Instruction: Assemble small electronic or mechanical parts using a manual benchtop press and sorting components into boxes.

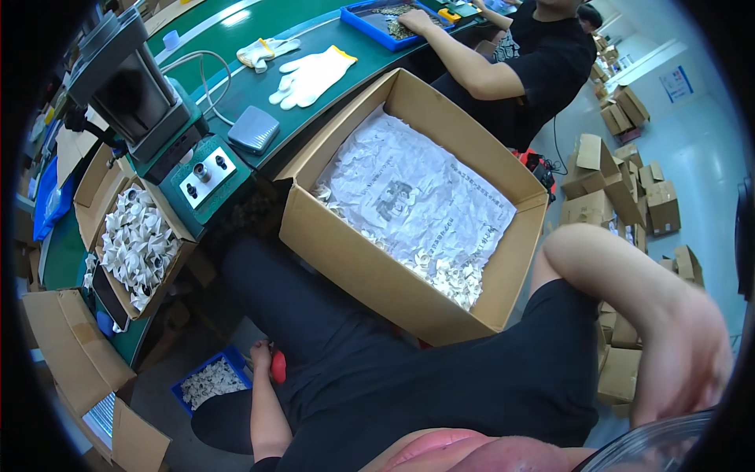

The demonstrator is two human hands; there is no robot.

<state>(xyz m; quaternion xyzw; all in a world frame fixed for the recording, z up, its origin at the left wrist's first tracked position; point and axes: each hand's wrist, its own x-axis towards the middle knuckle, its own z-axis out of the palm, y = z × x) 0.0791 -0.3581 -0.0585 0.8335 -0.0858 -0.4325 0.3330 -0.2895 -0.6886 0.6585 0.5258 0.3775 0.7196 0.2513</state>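
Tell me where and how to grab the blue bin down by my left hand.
Take the blue bin by its rim, ideally from its right side, where your left hand is. Its raised walls give an edge to hook over, around the white pieces inside. Being loaded, it may tip, so steady the opposite rim too.

Bright indoor light glares off the glossy green counter (220, 30); shadow pools beneath. The bare right hand (700, 350) blurs; lines bend toward the black rim.
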